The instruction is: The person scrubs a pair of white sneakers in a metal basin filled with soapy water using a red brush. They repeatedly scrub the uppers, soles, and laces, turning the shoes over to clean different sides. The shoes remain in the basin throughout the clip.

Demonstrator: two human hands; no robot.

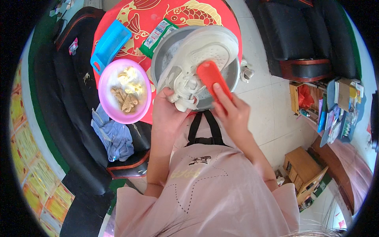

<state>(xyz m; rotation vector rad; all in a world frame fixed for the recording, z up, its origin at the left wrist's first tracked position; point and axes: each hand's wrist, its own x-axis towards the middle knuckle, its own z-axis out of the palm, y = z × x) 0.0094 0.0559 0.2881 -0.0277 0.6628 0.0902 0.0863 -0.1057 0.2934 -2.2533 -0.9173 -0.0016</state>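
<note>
My left hand [168,106] grips a white lace-up sneaker [186,68] near its laces, tilted above a grey metal basin [157,53] with sudsy water in it. My right hand [229,111] is closed around a red scrubbing brush [211,78], whose head lies against or just over the perforated part of the shoe; its bristles are hidden. Left of the basin stands a pink plastic basin [103,102] holding foam, crumpled pale yellow cloth [133,88] and brown cloth [127,102].
A blue plastic container [111,47] and a green packet [157,37] lie on the red fish-patterned table cover [157,14]. Black sofas [293,32] stand on both sides. A blue garment [114,136] rests on the left one. Shoes [246,71] sit on the tiled floor.
</note>
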